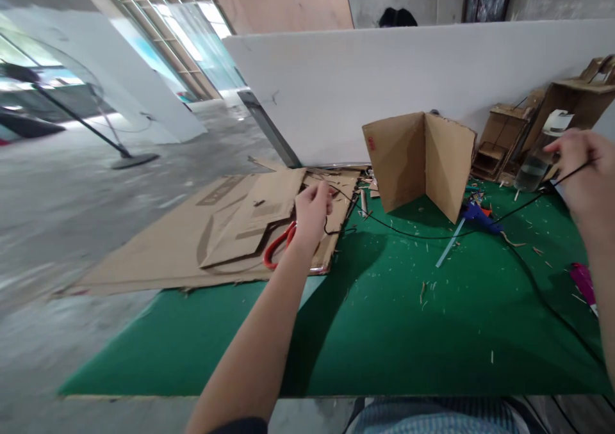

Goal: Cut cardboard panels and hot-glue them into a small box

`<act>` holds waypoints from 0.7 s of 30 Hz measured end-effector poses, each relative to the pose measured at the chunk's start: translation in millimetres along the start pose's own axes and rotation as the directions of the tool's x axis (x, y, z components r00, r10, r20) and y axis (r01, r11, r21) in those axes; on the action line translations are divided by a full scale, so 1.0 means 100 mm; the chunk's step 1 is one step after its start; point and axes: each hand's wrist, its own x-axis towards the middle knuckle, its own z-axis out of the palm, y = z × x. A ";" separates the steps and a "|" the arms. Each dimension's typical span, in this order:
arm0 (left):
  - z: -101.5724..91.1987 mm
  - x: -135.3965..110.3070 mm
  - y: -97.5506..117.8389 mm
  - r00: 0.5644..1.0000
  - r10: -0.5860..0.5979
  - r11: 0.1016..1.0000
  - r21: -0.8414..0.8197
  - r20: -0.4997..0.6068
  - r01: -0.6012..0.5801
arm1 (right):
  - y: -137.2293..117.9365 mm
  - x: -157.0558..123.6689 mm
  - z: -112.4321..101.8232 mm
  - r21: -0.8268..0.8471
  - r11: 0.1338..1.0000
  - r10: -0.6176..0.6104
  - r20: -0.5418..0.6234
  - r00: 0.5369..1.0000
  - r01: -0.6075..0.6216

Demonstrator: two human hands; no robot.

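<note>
A thin black cord point(413, 235) sags between my two hands over the table. My left hand point(313, 208) is closed in a pinch on one part of it, and a loose end curls below the fingers. My right hand point(583, 162), at the right edge, pinches the cord farther along, in front of a clear bottle point(532, 170). Beneath my left wrist lie scissors with red handles point(272, 249), partly hidden by the arm. A folded piece of cardboard point(398, 159) stands upright between the hands. By its right foot rests a blue glue gun point(482, 217) with a pale stick.
Flat cardboard sheets point(168, 245) cover the left part of the green table point(408, 331) and overhang its edge. Cardboard structures point(509, 127) stand at the back right against a white partition point(307, 95). Scraps lie scattered about, and a purple packet point(583, 283) sits at right.
</note>
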 end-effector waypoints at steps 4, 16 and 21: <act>0.23 -0.24 0.25 0.953 0.020 0.963 0.251 0.302 -0.099 | -0.46 -0.15 0.24 0.064 0.990 -0.144 0.392 0.909 0.129; 0.47 0.22 1.30 0.990 0.134 0.978 -0.165 0.033 -0.127 | -0.84 1.08 0.30 -0.092 0.985 -0.133 0.121 0.984 0.144; 0.01 0.89 1.57 0.953 -0.081 0.956 -0.294 -0.291 -0.008 | -0.18 1.68 0.17 -0.401 0.902 0.128 -0.109 0.986 -0.162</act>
